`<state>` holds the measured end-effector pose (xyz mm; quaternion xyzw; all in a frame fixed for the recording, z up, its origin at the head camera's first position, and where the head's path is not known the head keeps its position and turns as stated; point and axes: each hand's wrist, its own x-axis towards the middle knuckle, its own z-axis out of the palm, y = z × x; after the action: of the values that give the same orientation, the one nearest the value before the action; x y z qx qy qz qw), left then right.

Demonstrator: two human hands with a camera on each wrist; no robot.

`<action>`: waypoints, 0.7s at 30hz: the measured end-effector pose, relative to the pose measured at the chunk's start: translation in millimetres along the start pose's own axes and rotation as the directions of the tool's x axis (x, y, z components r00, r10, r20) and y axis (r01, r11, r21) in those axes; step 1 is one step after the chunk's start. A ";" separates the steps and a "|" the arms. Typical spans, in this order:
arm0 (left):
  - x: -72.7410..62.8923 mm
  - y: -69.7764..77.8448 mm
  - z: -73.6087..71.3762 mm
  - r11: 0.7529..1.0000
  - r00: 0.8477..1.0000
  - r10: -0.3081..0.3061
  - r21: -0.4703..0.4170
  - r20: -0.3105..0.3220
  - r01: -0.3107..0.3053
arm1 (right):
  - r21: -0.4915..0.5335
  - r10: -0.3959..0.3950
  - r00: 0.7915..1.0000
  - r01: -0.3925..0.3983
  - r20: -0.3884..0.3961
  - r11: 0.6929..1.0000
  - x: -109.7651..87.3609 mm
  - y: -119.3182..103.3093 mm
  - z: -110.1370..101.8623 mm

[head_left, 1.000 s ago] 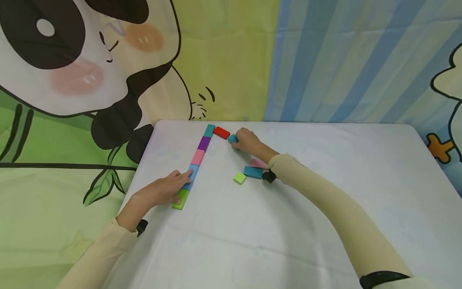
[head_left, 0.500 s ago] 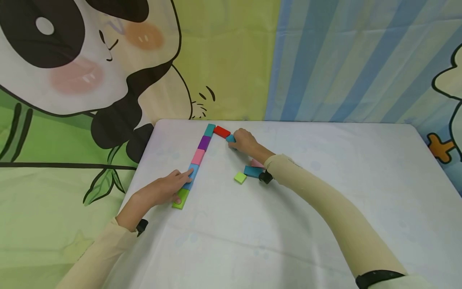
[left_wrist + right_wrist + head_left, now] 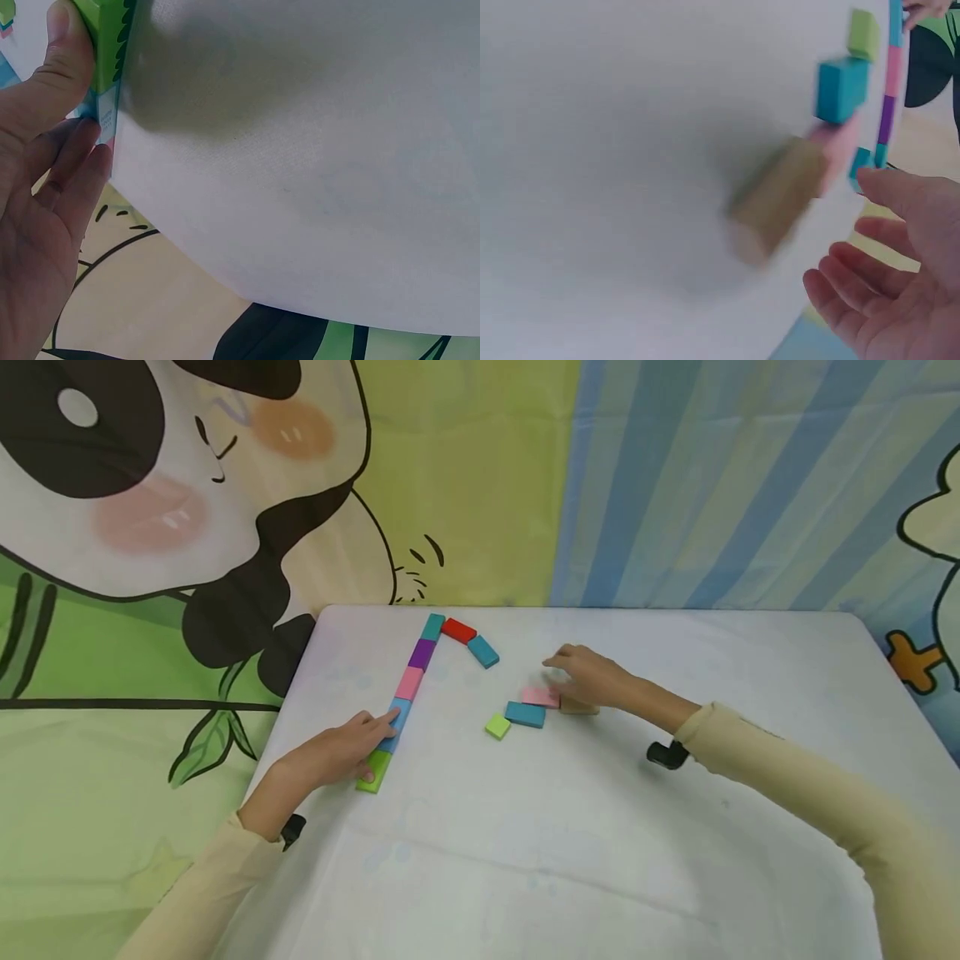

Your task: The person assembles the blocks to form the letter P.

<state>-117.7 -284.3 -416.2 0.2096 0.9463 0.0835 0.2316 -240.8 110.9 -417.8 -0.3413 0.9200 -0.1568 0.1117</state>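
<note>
In the head view my left hand (image 3: 341,752) rests on a straight row of flat blocks, index finger on the light blue block (image 3: 402,714), thumb on the long green block (image 3: 377,767). The left wrist view shows its thumb on the green block (image 3: 111,30) and fingers along the row's side. Pink (image 3: 409,683), purple (image 3: 422,653) and teal (image 3: 432,627) blocks continue the row. A red block (image 3: 459,631) and a blue block (image 3: 483,652) angle off its far end. My right hand (image 3: 592,675) holds nothing, fingers loosely spread, above a tan block (image 3: 580,707).
Next to the tan block lie a loose pink block (image 3: 542,697), a blue block (image 3: 525,714) and a small lime square block (image 3: 497,727). The white table (image 3: 480,843) ends at the back against a printed cloth (image 3: 480,485).
My right hand has let go of the blue block beside the red one and moved right, toward the loose blocks. The left hand has stayed on the row.
</note>
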 end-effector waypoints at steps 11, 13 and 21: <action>-1.3 0.8 1.7 1.000 1.000 0.010 0.001 -0.016 -0.010 | -0.098 -0.036 0.995 0.028 -0.088 0.995 -46.4 15.7 6.3; -1.7 1.0 1.1 1.000 1.000 0.008 0.000 -0.018 -0.008 | -0.047 -0.025 0.991 0.019 -0.132 0.999 -40.1 7.2 -3.4; -2.8 1.0 0.2 1.000 1.000 0.002 -0.018 -0.016 -0.002 | 0.098 0.030 1.000 -0.030 -0.003 0.995 22.2 -39.5 10.6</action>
<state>-115.1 -284.6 -414.9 0.2077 0.9471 0.0940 0.2259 -230.6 65.6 -415.4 -0.3213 0.9165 -0.2008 0.1285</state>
